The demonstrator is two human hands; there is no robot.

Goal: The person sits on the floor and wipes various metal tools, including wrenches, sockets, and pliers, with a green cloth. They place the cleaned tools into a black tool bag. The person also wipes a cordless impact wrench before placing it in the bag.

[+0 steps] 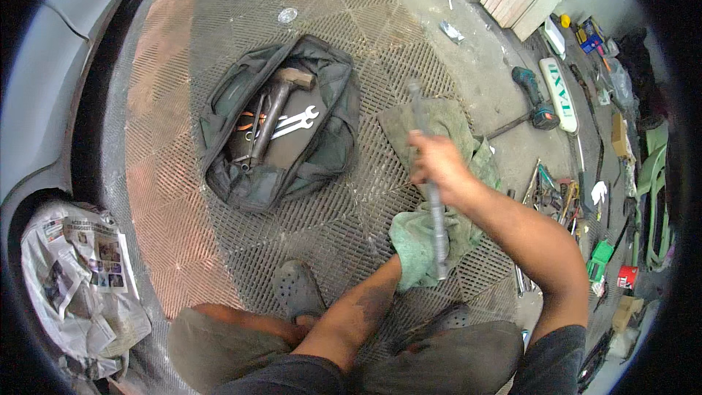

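My right hand [439, 166] is closed round the middle of a long grey metal bar [438, 238], which has a narrow knob-like upper end and is blurred by motion. The bar stands almost lengthwise in the head view, its lower end passing over a green cloth [411, 252]. That cloth covers my left hand at the end of my left forearm [358, 314], so its fingers are hidden. Another part of green cloth [409, 128] lies on the mat beyond my right hand. To the left, an open black tool bag [333, 150] holds a hammer [274, 113], wrenches [292, 124] and orange-handled pliers [252, 118].
Grey perforated mat [380, 36] covers the floor. A car body [44, 88] borders the left, above crumpled newspaper [73, 278]. At right lie a cordless power tool [537, 99], a white sign [559, 95], loose hand tools [552, 197] and a green case [599, 260].
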